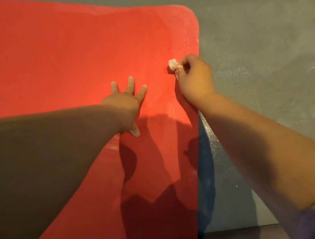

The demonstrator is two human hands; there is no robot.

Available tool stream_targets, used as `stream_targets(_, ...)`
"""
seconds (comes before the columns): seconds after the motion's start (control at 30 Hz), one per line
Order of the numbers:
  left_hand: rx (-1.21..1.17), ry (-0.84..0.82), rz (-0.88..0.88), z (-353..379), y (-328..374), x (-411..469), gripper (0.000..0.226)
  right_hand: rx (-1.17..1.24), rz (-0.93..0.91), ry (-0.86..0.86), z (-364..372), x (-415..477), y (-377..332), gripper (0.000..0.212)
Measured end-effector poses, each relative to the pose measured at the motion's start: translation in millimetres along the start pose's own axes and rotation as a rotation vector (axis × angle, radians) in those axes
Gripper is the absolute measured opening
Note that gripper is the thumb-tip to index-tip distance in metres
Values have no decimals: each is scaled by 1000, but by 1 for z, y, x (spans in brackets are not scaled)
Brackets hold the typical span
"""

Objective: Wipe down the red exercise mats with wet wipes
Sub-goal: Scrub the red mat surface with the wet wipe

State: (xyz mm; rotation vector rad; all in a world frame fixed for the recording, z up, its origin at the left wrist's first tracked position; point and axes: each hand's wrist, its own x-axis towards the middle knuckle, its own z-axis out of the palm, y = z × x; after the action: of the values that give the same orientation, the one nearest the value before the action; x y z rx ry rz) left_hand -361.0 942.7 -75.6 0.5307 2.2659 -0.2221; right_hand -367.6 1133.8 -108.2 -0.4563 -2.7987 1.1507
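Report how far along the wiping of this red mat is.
Done: hard to say; faint streaks on the red mat near its right edge suggest wiping there. In hand: the right hand grips a wadded wipe on the mat by that edge, while the left hand presses flat, fingers spread. Left: the far edge and corner look pale and dusty, probably unwiped.

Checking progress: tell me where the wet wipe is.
Head view: the wet wipe is pinched in the right hand, on the red mat near its right edge, just beyond the flat left hand.
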Motion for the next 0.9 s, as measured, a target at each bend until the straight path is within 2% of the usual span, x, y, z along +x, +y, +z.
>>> stream_targets(0.1,2,3,-3,2,1,3,137,153,25,9,-9,-28,-2,20)
stream_targets(0.27,3,13,-1,2,-1,5,138,-53,-119,-72,-15,-63,11,28)
stream_targets(0.5,-27,-5,-3,0,0,5,138,-128,-199,-137,-11,-66,14,12)
stream_targets(0.6,-8,-4,-4,0,-1,4,139,-208,-250,-175,-8,-53,12,20)
stream_targets(0.67,1,-8,-7,-1,0,3,139,-270,-307,-205,-6,-30,7,18)
stream_targets(0.77,4,-14,-12,-4,1,3,140,-333,-279,-172,0,7,-1,19)
stream_targets(0.83,2,-15,-14,-5,1,3,139,-356,-272,-196,2,-4,-1,19)
stream_targets(0.9,1,-17,-12,-5,1,3,139,-330,-343,-253,-4,-46,5,17)
